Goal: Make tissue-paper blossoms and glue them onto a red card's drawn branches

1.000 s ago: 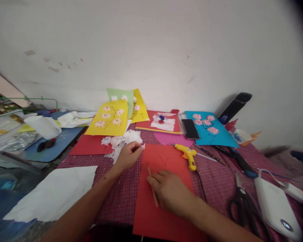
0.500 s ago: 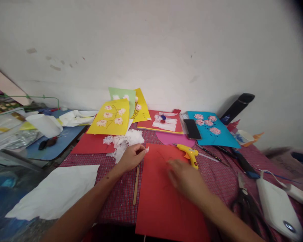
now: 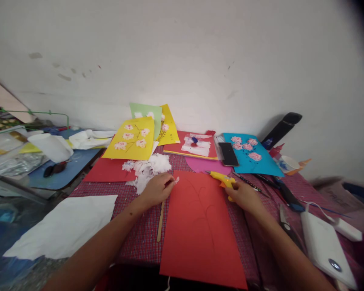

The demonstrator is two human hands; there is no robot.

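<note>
Between the fingertips of my left hand [image 3: 157,188] is a small scrap of white tissue paper [image 3: 177,180], held beside the upper left corner of a red sheet [image 3: 197,242]. A thin branch drawing in dark lines runs down that sheet. My right hand [image 3: 245,196] is closed around the handle of a yellow glue gun [image 3: 223,178] at the sheet's upper right edge; its nozzle points left. A flat wooden stick [image 3: 160,222] lies left of the sheet. Behind my left hand is a heap of torn white tissue [image 3: 151,167].
Yellow flower pictures [image 3: 132,139] lean near the wall, and a blue one [image 3: 253,155] lies right of a black phone [image 3: 228,154]. Scissors [image 3: 286,226] and a white power bank [image 3: 326,242] lie at right. A white tissue sheet [image 3: 66,226] is at left.
My right hand has moved right from over the red sheet to the glue gun and taken hold of its handle. My left hand stays in nearly the same place with the tissue scrap.
</note>
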